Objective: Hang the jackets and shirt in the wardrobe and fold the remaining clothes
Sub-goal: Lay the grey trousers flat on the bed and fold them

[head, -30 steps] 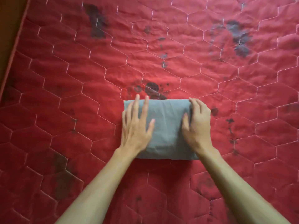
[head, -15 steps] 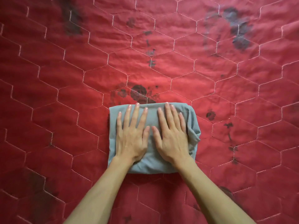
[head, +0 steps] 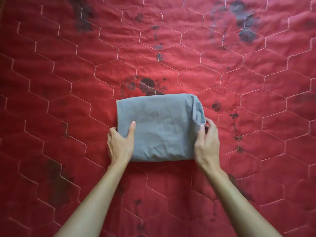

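Now the left hand [head: 120, 144] grips the left edge of the folded grey garment [head: 159, 127], thumb flat on top and fingers curled round the side. At the opposite edge, the right hand [head: 207, 142] pinches the cloth between thumb and curled fingers beside a loose roll of fabric. That garment lies flat as a neat rectangle on the red quilted bedspread [head: 68, 82], its long axis running left to right, near the middle of the view.
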`<action>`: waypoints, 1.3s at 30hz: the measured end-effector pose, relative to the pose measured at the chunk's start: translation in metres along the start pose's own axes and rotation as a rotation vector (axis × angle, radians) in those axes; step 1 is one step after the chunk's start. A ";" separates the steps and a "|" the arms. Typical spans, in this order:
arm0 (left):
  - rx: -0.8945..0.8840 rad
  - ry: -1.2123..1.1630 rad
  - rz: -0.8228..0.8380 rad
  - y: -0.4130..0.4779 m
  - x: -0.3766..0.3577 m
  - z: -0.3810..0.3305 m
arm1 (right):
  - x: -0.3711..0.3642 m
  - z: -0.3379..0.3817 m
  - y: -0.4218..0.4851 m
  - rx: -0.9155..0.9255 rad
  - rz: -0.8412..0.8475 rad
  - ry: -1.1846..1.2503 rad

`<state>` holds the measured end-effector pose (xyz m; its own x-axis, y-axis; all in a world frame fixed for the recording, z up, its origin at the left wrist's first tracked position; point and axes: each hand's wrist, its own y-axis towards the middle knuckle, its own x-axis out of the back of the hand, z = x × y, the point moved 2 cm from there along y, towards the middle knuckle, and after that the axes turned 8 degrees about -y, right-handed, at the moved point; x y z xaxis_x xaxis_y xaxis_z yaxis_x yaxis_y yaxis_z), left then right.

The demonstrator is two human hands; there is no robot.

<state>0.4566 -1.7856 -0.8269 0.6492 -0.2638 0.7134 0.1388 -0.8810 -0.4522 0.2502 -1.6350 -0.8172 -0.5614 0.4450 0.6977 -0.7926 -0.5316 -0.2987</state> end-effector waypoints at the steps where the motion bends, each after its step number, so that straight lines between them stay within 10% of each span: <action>1: 0.042 -0.019 0.034 0.000 0.002 0.001 | -0.008 0.005 -0.005 0.012 0.061 0.005; 7: 0.394 -0.447 0.372 -0.005 0.018 0.005 | -0.004 0.014 0.003 -0.320 0.190 0.165; 13: 0.322 -0.490 0.449 -0.039 0.044 0.003 | 0.021 0.011 -0.017 -0.504 0.238 0.126; 22: 0.238 -0.752 0.787 -0.135 0.161 -0.045 | 0.109 0.084 -0.080 -0.248 0.207 0.202; 30: -0.200 -0.857 0.573 -0.235 0.341 -0.110 | 0.201 0.241 -0.163 0.350 0.070 0.077; 39: -0.470 -0.944 0.360 -0.391 0.544 -0.160 | 0.330 0.385 -0.309 0.329 0.664 0.569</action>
<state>0.6356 -1.6478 -0.1767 0.9306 -0.3053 -0.2021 -0.3391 -0.9269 -0.1609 0.4010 -1.6013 -0.2441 -0.9762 0.2168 0.0002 -0.2092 -0.9421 -0.2622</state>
